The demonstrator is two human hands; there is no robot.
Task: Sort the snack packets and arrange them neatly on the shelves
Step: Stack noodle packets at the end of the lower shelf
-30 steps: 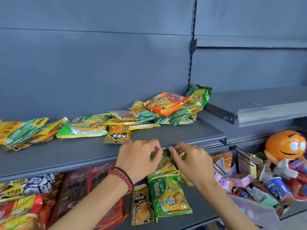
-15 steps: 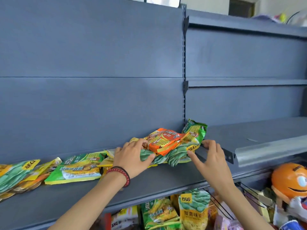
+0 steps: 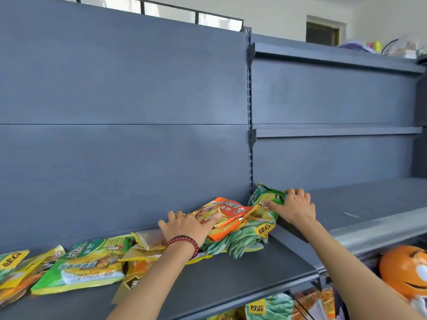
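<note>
Packets (image 3: pixel 233 241) lie heaped on the shelf (image 3: pixel 231 280), an orange packet (image 3: pixel 227 212) topmost. Left hand (image 3: pixel 187 227) presses flat, fingers spread, at the heap's 9 o'clock; right hand (image 3: pixel 295 209), at 3 o'clock, grips a green packet (image 3: pixel 265 197), thumb across its face.

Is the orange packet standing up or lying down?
Lying down: the orange packet lies face up atop the pile of packets, with the left hand touching its edge.

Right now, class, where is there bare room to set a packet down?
Bare: the raised grey metal right shelf beyond the right hand; the lower left shelf's front strip. Crowded: the green and orange foil packets along its back.
</note>
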